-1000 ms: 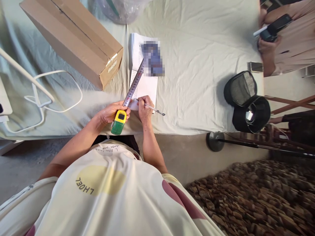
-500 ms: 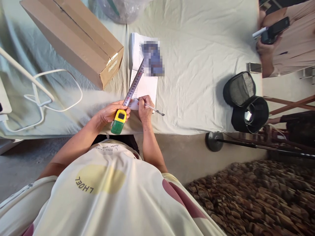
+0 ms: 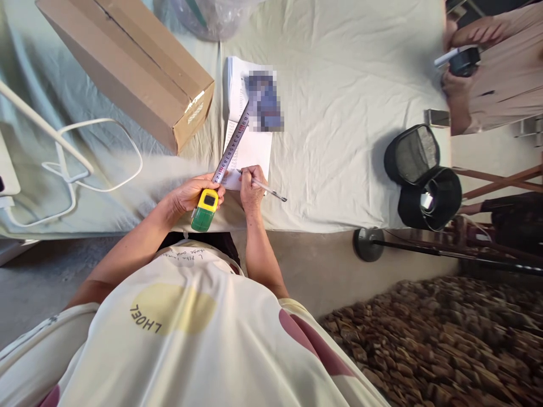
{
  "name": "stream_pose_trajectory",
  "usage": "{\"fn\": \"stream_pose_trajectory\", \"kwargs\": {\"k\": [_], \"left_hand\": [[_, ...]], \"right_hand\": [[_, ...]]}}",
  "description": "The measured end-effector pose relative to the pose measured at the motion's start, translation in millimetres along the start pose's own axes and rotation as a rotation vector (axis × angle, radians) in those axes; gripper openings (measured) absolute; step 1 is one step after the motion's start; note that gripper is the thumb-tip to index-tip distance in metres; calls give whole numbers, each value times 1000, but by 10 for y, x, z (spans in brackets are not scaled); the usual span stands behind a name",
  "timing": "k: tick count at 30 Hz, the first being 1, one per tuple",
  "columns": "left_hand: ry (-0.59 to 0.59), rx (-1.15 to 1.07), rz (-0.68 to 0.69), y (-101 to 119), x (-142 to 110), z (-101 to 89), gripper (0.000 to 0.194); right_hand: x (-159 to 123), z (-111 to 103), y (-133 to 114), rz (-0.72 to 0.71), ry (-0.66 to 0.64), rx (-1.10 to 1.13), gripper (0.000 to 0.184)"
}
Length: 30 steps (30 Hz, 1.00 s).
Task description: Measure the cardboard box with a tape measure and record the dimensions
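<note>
My left hand (image 3: 190, 193) is closed round a yellow and green tape measure (image 3: 204, 213). Its printed blade (image 3: 232, 146) runs out diagonally across an open notebook (image 3: 253, 151), up to a blurred, pixelated patch that hides the far end. In my right hand (image 3: 251, 189) is a slim pen (image 3: 271, 190), pinched with its tip down at the lower part of the page. The pen's back end points out to the right. Rows of small writing show on the left side of the page, partly under the blade.
A cardboard box (image 3: 139, 73) lies left of the notebook, near white cables (image 3: 102, 121). Behind is a clear plastic bag (image 3: 216, 17). At right stand an open black case (image 3: 430, 198) and a person's hand (image 3: 458, 85) holding a dark device. Wood pieces (image 3: 432, 339) are heaped on the floor.
My right hand and the pen have shifted very slightly to the right. The tape measure stays put. The other person's dark device has turned, and their second hand shows more.
</note>
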State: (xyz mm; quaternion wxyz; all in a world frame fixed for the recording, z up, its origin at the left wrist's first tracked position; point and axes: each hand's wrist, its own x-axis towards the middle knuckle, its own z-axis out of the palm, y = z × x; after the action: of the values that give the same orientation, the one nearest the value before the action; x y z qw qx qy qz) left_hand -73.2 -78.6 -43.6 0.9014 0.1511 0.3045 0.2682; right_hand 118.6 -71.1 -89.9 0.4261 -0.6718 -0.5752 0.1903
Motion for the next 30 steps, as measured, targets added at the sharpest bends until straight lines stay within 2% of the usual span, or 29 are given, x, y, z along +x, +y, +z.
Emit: {"fn": "stream_pose_trajectory", "kwargs": {"k": [6,14,17,21,25,28,30], "left_hand": [[-41,10,12,-14,14,-32,31],[-4,-10,-12,-5,-1,-5,39],[-20,-17,6,-22,3,-36,36],[-62,-8,41,-66,21,-88,34],[-73,28,99,-115,17,-93,40],[-55,79,139,-152,-59,-64,32],[-46,127,145,-188,-193,-34,30]], "right_hand": [[13,10,11,0,-43,-29,17],[3,13,3,6,-16,-38,16],[0,13,2,3,-21,-17,18],[-6,-22,-40,23,-19,137,22],[1,-92,-128,152,177,442,30],[37,-100,-207,204,120,539,37],[77,-58,-285,161,67,492,35]]}}
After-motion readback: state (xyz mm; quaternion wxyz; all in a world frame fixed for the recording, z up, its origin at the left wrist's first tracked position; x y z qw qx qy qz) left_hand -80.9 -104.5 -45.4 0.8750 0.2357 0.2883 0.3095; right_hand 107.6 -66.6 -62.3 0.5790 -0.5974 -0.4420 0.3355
